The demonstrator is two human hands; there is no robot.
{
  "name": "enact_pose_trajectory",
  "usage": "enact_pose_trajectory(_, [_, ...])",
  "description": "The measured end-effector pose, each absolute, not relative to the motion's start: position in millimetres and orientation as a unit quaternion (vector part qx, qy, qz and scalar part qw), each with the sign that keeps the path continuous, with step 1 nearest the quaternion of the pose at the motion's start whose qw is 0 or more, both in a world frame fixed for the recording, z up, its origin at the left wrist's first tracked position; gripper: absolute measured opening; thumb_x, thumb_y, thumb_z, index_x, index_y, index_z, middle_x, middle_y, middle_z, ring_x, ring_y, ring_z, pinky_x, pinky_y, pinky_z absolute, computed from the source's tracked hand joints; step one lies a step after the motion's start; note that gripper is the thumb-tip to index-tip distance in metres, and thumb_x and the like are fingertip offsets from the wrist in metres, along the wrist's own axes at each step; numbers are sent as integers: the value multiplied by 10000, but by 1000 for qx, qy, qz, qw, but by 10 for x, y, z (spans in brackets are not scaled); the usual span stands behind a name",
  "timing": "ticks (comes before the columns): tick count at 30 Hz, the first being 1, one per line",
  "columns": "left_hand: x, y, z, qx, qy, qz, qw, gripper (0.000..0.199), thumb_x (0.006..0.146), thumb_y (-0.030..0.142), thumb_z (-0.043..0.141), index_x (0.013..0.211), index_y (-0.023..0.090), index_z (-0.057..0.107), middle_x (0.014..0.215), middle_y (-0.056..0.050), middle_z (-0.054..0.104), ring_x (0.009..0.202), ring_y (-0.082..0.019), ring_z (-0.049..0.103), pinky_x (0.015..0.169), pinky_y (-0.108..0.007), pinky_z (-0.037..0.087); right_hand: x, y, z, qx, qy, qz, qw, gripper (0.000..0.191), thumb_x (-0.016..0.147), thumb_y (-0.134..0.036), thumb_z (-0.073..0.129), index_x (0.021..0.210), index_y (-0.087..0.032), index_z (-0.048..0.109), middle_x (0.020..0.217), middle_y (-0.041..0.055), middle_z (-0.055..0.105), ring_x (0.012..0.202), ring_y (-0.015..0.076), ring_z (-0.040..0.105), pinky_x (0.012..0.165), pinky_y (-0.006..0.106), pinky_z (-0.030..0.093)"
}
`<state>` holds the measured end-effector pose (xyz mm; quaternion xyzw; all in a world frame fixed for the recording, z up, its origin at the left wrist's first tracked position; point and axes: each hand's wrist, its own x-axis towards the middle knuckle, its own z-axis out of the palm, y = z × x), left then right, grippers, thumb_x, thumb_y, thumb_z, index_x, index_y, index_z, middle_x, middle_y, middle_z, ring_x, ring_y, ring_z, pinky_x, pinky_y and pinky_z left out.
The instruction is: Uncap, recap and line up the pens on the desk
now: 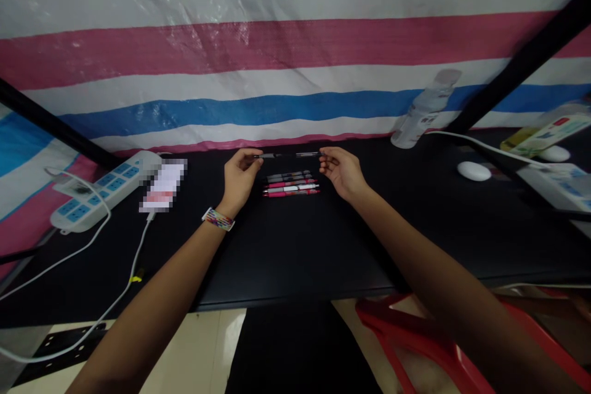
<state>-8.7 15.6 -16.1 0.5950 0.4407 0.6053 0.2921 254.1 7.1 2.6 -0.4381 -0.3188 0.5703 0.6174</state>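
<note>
A slim dark pen lies level between my two hands, just beyond a row of other pens. My left hand pinches its left end between thumb and fingers. At the right end, the fingertips of my right hand are closed on it. Its middle is dark against the black table, so I cannot tell whether it is one piece or two parts. Nearer to me, several pens lie side by side: dark ones at the back, then a white pen among red ones.
On the left of the black table are a power strip and a phone on a white cable. A clear bottle, a white mouse-like object and another bottle stand right. Below is a red stool.
</note>
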Motion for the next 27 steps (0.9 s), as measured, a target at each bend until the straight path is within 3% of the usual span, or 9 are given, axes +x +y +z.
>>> enact_pose_trajectory(20, [-71, 143, -154, 593, 443, 602, 299, 159, 866, 186, 805, 1021, 220, 798, 1052, -65, 814, 917, -193, 766, 886, -366, 643, 2579, 146, 11, -462, -283, 580, 609, 88, 771, -193, 787, 767, -205, 700, 732, 27, 661, 671, 151, 607, 677, 316, 581])
enact_pose_trajectory(27, [-14, 91, -143, 619, 429, 575, 322, 141, 858, 243, 835, 998, 220, 831, 1044, -66, 835, 952, -212, 773, 932, -392, 639, 2505, 21, 75, -413, -369, 620, 556, 39, 786, -175, 807, 819, -173, 786, 751, 59, 707, 686, 163, 625, 690, 332, 599])
